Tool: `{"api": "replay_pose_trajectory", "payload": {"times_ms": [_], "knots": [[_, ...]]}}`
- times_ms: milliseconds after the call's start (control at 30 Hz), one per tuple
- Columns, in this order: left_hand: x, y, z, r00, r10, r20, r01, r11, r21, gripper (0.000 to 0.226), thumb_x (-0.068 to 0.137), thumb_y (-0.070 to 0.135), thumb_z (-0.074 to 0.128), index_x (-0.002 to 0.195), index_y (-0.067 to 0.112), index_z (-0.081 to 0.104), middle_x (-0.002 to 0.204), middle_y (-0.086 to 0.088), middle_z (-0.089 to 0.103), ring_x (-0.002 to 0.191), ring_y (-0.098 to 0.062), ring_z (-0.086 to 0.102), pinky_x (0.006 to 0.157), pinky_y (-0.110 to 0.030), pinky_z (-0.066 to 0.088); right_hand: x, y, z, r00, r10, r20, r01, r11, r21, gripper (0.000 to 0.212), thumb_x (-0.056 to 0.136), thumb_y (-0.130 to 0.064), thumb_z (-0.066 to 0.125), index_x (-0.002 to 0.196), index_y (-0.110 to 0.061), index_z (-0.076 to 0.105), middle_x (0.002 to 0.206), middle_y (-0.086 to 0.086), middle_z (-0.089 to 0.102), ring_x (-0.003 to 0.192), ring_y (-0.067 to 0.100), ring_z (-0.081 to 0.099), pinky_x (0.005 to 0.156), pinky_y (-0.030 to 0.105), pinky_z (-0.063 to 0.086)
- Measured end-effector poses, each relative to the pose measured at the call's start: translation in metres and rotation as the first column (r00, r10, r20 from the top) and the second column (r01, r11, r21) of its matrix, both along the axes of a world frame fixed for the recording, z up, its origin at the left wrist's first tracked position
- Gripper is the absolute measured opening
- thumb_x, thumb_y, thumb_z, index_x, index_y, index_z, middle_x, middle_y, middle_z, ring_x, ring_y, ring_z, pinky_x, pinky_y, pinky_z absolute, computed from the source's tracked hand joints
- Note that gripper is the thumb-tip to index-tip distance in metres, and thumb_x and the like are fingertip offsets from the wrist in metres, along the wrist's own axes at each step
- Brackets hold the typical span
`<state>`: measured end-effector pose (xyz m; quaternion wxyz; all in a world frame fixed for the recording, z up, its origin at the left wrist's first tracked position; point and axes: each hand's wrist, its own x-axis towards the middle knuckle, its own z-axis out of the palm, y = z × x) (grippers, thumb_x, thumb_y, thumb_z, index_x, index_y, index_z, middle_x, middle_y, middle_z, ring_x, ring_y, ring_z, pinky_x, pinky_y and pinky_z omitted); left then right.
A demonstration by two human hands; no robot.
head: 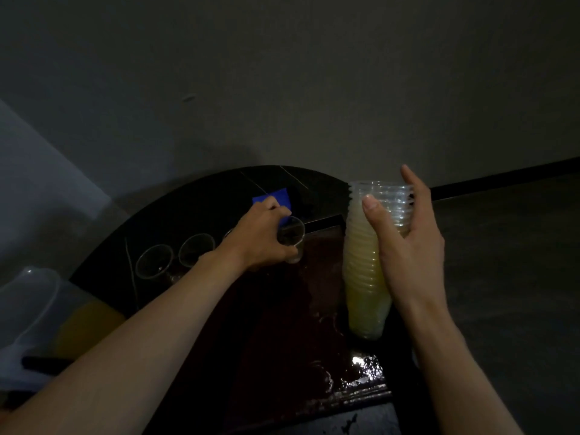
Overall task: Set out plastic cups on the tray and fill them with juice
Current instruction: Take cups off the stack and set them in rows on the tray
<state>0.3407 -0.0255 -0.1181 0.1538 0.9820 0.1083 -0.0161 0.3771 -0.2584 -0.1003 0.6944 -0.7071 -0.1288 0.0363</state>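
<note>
Your left hand (260, 237) has its grip closed round a thin clear plastic cup (292, 238), held low over the far end of the dark, glossy tray (282, 340). Your right hand (408, 246) grips a tall stack of ribbed cups (364, 277), yellowish in its lower part. Two empty cups (154, 262) stand side by side left of the held one. A translucent lidded jug (47, 309) of orange juice sits near left. A blue object (281, 196) lies on the round black bench (188, 208).

Clear plastic cups (378, 215) (thin, ribbed); glossy dark tray (282, 340); translucent plastic jug (40, 309).
</note>
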Motion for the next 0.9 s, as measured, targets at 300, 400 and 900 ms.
{"api": "replay_pose_trajectory", "payload": {"times_ms": [300, 400, 900], "knots": [[-0.004, 0.005, -0.005, 1.0, 0.009, -0.015, -0.01, 0.998, -0.054, 0.083, 0.075, 0.045, 0.081, 0.146, 0.018, 0.047, 0.137, 0.004, 0.041, 0.128, -0.014, 0.041, 0.105, -0.032, 0.039, 0.002, -0.003, 0.0, 1.0, -0.019, 0.004, 0.018, 1.0, 0.009, 0.081, 0.077, -0.065, 0.062, 0.15, -0.048, 0.032, 0.116, -0.026, 0.059, 0.111, -0.009, 0.059, 0.099, 0.03, 0.051], [-0.003, 0.002, -0.002, 0.997, 0.016, 0.07, -0.012, 0.998, -0.057, 0.07, 0.085, 0.041, 0.074, 0.145, 0.016, 0.049, 0.139, 0.002, 0.042, 0.128, -0.015, 0.042, 0.102, -0.029, 0.037, 0.006, -0.007, 0.001, 1.0, -0.022, -0.002, 0.022, 1.0, -0.001, 0.084, 0.076, -0.066, 0.062, 0.151, -0.047, 0.03, 0.119, -0.026, 0.057, 0.11, -0.011, 0.057, 0.096, 0.026, 0.05], [0.052, -0.048, 0.125, 0.983, -0.185, -0.017, 0.155, 0.867, -0.473, 0.049, 0.099, 0.06, 0.045, 0.115, 0.021, 0.071, 0.109, 0.007, 0.074, 0.097, -0.007, 0.071, 0.083, -0.029, 0.054, 0.012, -0.013, -0.004, 0.988, 0.152, 0.012, -0.149, 0.98, -0.133, 0.088, 0.071, -0.076, 0.064, 0.149, -0.054, 0.028, 0.108, -0.039, 0.059, 0.111, -0.007, 0.059, 0.102, 0.036, 0.05]]}}
